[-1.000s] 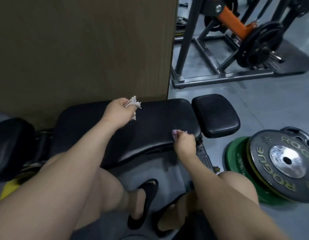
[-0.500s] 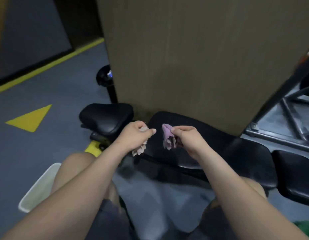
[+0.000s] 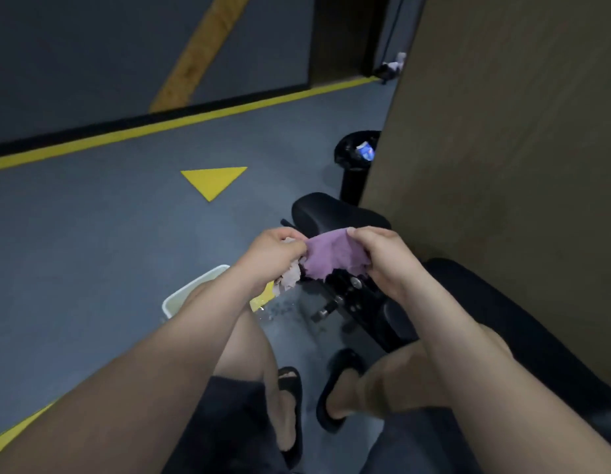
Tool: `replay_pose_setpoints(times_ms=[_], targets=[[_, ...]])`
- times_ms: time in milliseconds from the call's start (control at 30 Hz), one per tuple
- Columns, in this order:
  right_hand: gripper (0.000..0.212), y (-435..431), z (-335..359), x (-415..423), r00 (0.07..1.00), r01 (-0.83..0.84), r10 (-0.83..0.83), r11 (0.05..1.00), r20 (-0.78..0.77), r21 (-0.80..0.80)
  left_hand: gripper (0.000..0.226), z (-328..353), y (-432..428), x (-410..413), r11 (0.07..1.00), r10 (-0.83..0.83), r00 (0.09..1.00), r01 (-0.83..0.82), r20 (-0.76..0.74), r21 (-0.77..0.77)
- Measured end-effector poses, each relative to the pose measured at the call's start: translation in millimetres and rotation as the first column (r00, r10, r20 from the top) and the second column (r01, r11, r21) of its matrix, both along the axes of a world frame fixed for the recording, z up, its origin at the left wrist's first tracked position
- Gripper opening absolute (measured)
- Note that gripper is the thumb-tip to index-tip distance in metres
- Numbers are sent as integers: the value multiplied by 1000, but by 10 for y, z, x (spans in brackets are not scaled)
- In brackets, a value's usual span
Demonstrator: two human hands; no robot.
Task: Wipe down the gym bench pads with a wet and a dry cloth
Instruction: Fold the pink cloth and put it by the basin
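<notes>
Here my left hand (image 3: 269,254) curls round a pale, frayed rag (image 3: 288,278) and pinches one edge of a soft purple cloth (image 3: 334,256). My right hand (image 3: 382,258) pinches the opposite edge, so the cloth spreads between them. That makes two cloths, both held in the air near two smooth black pads: a rounded small pad (image 3: 331,213) ahead and a long pad (image 3: 502,319) at my right.

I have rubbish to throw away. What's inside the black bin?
A blue and white cup sits near the top of the black bin. The brown wall covers its right edge, and deeper down is too dark.
</notes>
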State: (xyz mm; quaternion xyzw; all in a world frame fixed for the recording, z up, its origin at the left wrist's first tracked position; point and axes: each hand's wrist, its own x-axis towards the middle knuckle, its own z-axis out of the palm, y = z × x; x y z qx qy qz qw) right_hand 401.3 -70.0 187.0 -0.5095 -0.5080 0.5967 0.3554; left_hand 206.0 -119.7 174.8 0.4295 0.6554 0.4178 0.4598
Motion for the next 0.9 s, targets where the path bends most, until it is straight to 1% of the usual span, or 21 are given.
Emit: replay_pose_setpoints(times_ms=[67, 133, 167, 233, 333, 367, 400, 467, 500, 533, 600, 633, 700, 767, 833, 900], targets=[[19, 36, 13, -198, 999, -50, 49, 998, 16, 32, 20, 6, -54, -146, 999, 44, 989, -41, 140, -25], [18, 80, 12, -371, 995, -77, 73, 994, 63, 71, 29, -54, -107, -286, 994, 97, 976, -86, 196, -63], [20, 102, 3, -448, 992, -86, 77, 992, 97, 90, 30, -99, -133, -353, 989, 138, 974, -127, 182, -76], [20, 149, -43, -579, 982, -124, 106, 987, 157, 107, 26, -178, -188, -469, 969, 239, 965, -231, 105, -86], [19, 196, -164, -751, 967, -183, 159, 978, 199, 105, 7, -301, -273, -606, 939, 336, 942, -332, 24, -92], [19, 206, -211, -805, 962, -202, 179, 974, 208, 98, 15, -340, -299, -645, 937, 338, 941, -336, 3, -97], [18, 207, -254, -867, 958, -230, 211, 970, 195, 81, 24, -380, -326, -681, 941, 324, 946, -323, -9, -99], [17, 214, -371, -1011, 950, -294, 289, 956, 114, 24, 42, -503, -363, -765, 956, 272, 962, -270, 7, -112], [16, 217, -427, -1099, 946, -318, 318, 948, 66, -10, 48, -557, -376, -806, 963, 247, 967, -238, 57, -126], [15, 224, -492, -1199, 940, -341, 341, 939, 11, -50, 50, -621, -395, -859, 967, 233, 961, -212, 151, -143], [14, 264, -621, -1380, 928, -369, 359, 923, -95, -114, 37, -732, -410, -981, 975, 213, 908, -174, 361, -137], [14, 301, -707, -1499, 925, -376, 361, 917, -119, -137, 27, -770, -418, -1065, 979, 199, 889, -165, 412, -117], [15, 389, -897, -1748, 927, -369, 350, 913, -133, -173, 15, -878, -398, -1294, 966, 256, 888, -220, 381, -134], [16, 473, -1135, -2024, 935, -351, 329, 912, -132, -213, 16, -1009, -333, -1549, 937, 349, 878, -316, 327, -150], [16, 540, -1416, -2317, 944, -328, 304, 905, -127, -272, 15, -1231, -225, -1845, 920, 388, 878, -354, 280, -167], [12, 595, -1726, -2602, 948, -317, 279, 885, -155, -342, 11, -1507, -107, -2144, 897, 433, 875, -394, 218, -199]])
